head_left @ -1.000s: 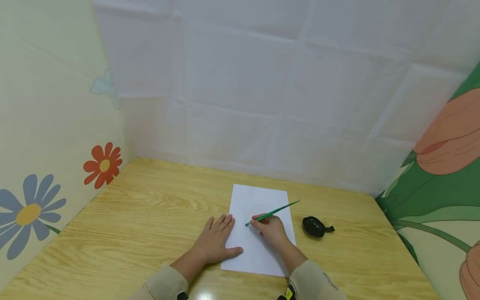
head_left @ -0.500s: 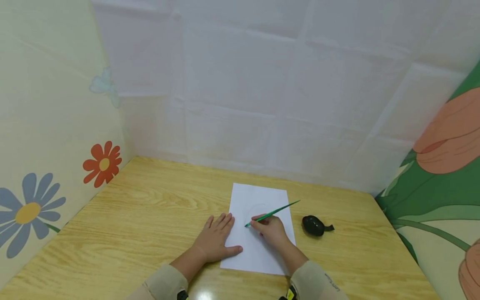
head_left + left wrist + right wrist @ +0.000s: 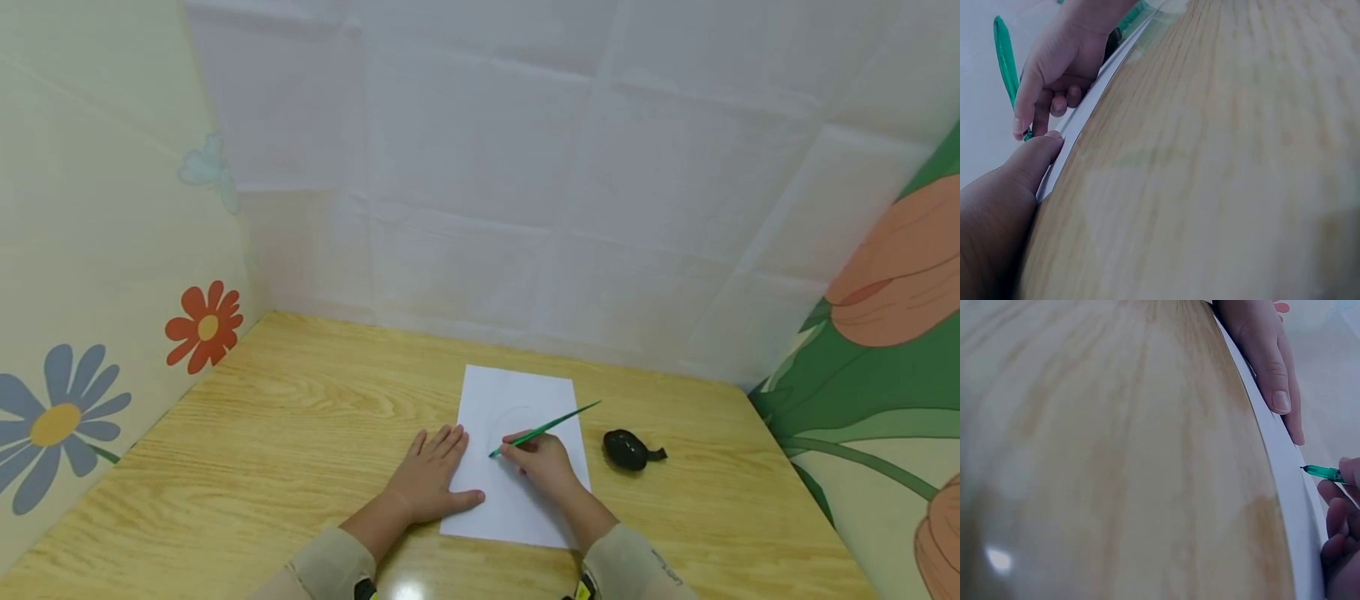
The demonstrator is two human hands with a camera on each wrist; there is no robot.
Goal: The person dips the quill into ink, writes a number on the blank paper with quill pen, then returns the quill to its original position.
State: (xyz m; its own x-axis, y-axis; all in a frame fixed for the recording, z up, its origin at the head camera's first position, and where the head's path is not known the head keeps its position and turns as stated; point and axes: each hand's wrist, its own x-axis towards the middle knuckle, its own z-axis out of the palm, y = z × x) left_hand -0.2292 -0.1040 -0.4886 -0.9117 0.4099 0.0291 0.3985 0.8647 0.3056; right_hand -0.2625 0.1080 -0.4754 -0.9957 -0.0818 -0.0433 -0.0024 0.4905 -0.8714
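A white sheet of paper (image 3: 510,512) lies on the wooden table, with a faint curved line on its upper half. My left hand (image 3: 429,483) rests spread along the paper's left edge, its thumb over the sheet. In my right hand (image 3: 549,467) I pinch a slim green pen (image 3: 558,421) that tapers like a blade of grass. The pen slants up to the right, its tip down at the sheet. In the right wrist view the dark point of the pen (image 3: 1322,472) shows beyond the curled fingers, and the left thumb (image 3: 1275,384) lies farther up the paper.
Right of the paper sits a glossy black rounded object (image 3: 626,450) with a short stub. A white cloth (image 3: 480,192) hangs behind the wooden table (image 3: 315,400). Flower-printed sheets stand at the left and right sides.
The pen tip has moved slightly down and left with my right hand, and the faint curve shows a little longer. My left hand stays in place on the paper.
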